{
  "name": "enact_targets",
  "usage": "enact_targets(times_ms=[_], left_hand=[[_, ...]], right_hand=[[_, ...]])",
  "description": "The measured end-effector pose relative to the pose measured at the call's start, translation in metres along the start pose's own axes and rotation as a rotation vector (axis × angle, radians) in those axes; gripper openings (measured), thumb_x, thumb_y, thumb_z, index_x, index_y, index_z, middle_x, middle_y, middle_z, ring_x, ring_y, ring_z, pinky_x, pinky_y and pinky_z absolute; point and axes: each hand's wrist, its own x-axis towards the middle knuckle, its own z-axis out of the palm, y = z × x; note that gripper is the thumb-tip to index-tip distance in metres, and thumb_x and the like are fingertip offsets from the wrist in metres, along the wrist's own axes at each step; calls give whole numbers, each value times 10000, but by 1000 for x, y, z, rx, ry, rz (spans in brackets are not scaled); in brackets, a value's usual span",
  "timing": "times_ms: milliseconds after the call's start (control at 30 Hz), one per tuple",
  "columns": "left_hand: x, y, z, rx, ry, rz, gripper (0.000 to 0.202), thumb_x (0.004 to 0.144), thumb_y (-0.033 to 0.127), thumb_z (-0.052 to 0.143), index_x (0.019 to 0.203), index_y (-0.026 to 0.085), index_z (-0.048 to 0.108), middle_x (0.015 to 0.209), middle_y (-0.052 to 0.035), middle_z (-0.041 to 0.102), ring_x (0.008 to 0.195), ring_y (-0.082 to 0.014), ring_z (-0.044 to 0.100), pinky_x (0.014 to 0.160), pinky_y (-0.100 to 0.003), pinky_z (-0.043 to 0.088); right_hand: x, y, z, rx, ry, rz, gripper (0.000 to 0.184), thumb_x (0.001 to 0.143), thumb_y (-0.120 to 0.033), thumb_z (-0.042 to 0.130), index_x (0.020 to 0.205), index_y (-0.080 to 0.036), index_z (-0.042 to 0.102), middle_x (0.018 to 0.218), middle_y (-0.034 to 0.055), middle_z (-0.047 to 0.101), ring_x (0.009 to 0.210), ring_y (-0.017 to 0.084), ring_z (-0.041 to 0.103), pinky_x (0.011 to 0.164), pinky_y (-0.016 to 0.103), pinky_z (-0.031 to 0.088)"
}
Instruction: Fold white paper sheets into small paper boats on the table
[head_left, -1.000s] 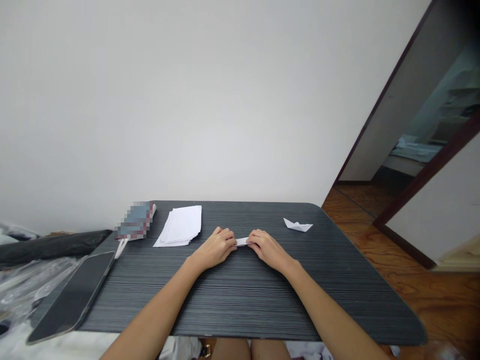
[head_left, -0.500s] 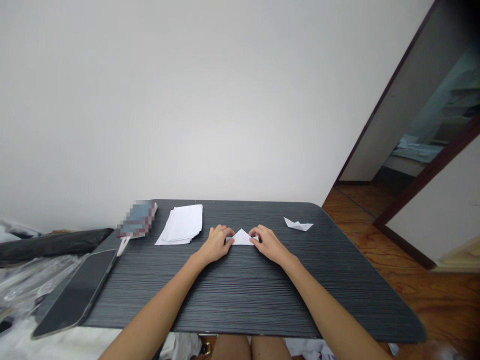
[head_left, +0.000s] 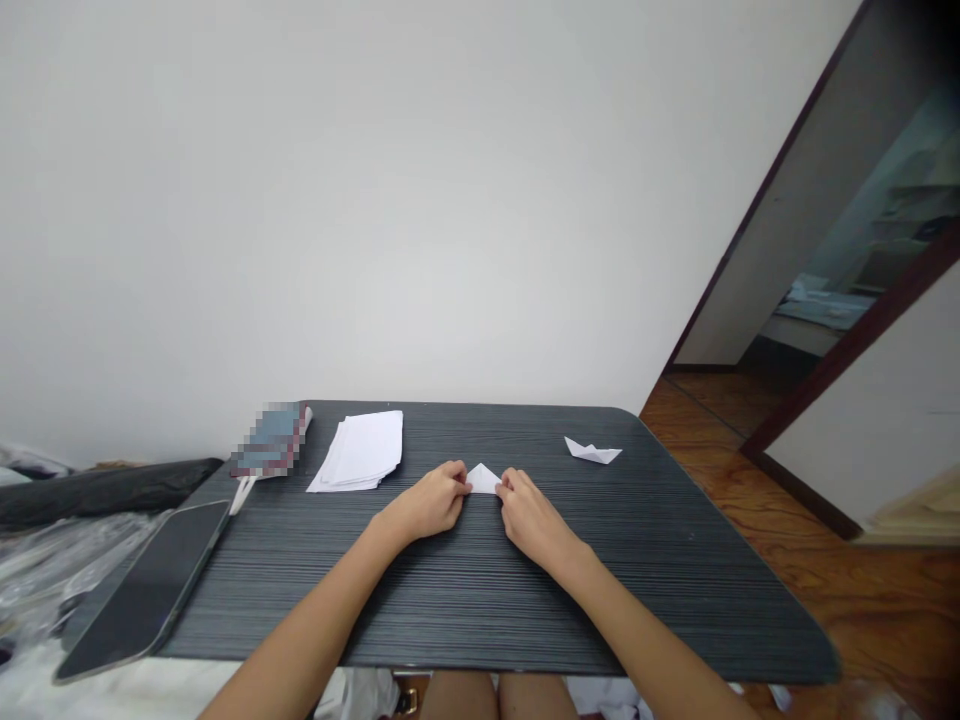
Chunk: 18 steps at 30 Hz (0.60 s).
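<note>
On a dark, finely ribbed table [head_left: 480, 610] with rounded corners, I am holding a small white folded paper [head_left: 483, 479] in front of me, its point facing the wall [head_left: 465, 200]. My left hand [head_left: 439, 500] is pinching its left corner in a narrow grip, and my right hand [head_left: 527, 510] is pinching the right corner just as closely, so the triangle is showing between my 2 hands. Farther right, a boat-shaped paper [head_left: 592, 452] is resting apart from me. To the left, a loose pile of white sheets [head_left: 360, 450] is lying near the far edge; beside it a pixelated item [head_left: 268, 440] is trailing a white strap [head_left: 241, 495], and nearer me a dark flat slab [head_left: 146, 590] is lying by the table's left side. Beyond that, a long black bundle [head_left: 105, 492] is stretching over crumpled clear plastic [head_left: 75, 565]. The plain white wall is rising behind everything, and at right a dark-red door frame [head_left: 825, 408] is standing over a brown wood-grained floor [head_left: 885, 590].
</note>
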Motion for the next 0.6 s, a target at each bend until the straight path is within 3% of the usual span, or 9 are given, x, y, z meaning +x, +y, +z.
enact_targets(times_ms=[167,267,367,467,600], left_hand=[[-2,-12,-8,-36,-29,-119,232,777,171,420,640,125,602,741,-45,488,627,-112,485,634,-228,387],[-1,-19,-5,-91,6,-193,176,751,186,473,609,138,566,691,-30,488,644,-128,479,633,-239,379],[0,-25,1,-146,86,-230,53,704,198,541,711,152,566,725,-26,508,735,-157,471,689,-272,376],[1,-26,5,-178,135,-287,204,675,199,569,874,151,564,794,-39,518,764,-169,460,713,-301,378],[3,-26,6,-240,149,-289,153,689,193,544,829,149,589,799,-43,522,773,-163,460,726,-305,377]], right_hand=[[-1,5,3,13,52,56,223,740,-50,376,726,-135,582,847,111,493,838,198,455,760,294,397],[2,10,8,49,131,134,182,767,-124,398,695,-152,563,799,110,496,799,214,455,726,327,398],[6,16,12,121,187,191,178,775,-264,455,851,-134,550,842,117,494,830,236,440,726,368,387],[11,20,17,208,170,199,283,738,-316,522,978,-166,518,965,113,467,911,248,411,751,395,365],[15,25,21,344,152,196,156,716,-254,543,858,-190,546,957,77,473,923,225,413,776,389,346]])
